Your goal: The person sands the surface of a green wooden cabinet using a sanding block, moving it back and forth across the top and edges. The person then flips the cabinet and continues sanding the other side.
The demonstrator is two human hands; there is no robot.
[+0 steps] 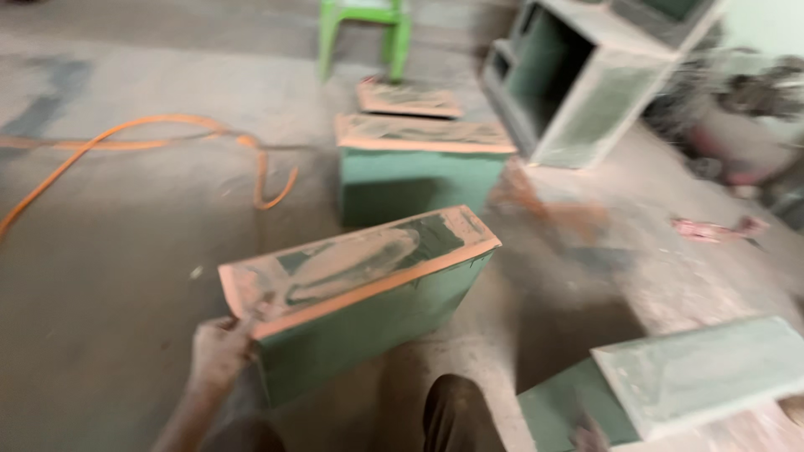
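Down low, left hand (219, 351) fingers closed on green box (368, 322) corner, right hand unseen

4 green boxes (368, 293), 1 orange hose (126, 138), 1 green stool (366, 29).

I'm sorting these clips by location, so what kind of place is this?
Probably a carpentry or furniture-finishing workshop. Dusty green-painted drawer boxes stand on a bare concrete floor, a green cabinet carcass lies nearby, and an orange hose or cable snakes across the floor.
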